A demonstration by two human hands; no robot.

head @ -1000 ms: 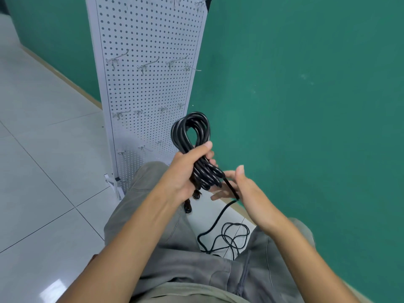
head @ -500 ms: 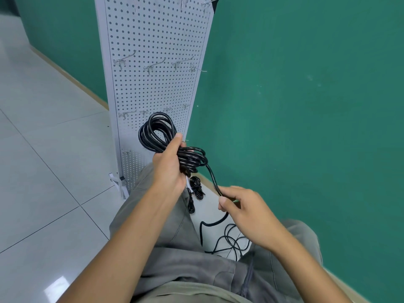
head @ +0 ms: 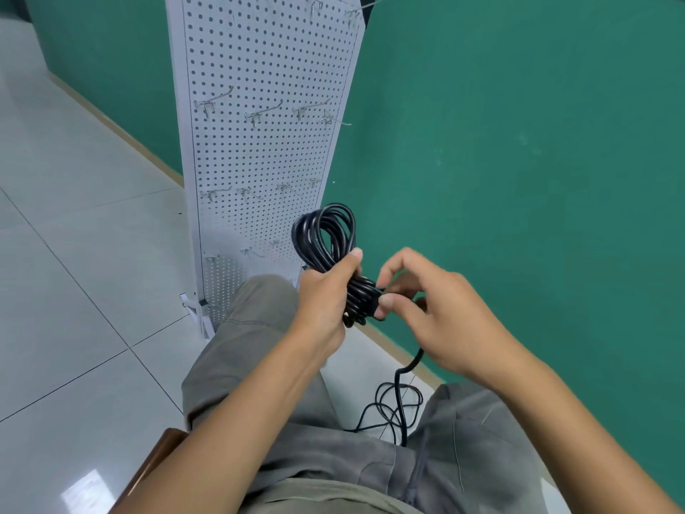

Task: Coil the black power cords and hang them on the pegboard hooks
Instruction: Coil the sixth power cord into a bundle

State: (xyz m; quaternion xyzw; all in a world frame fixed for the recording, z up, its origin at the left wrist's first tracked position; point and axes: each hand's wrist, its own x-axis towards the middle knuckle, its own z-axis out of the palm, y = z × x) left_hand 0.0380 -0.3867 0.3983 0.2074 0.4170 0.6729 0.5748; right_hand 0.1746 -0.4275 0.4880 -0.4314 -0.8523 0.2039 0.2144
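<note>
A white pegboard point(head: 259, 150) stands ahead with bare hooks point(head: 259, 113); before it the left hand point(head: 326, 302) grips a springy, light black cord coil point(head: 326, 235) mid-bundle, right hand point(head: 437, 309) pinching its loose tail.

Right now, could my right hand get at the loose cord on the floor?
Probably not yet: the right hand is pinching the coil that the left hand grips. The floor cord lies uncovered between the knees.
</note>
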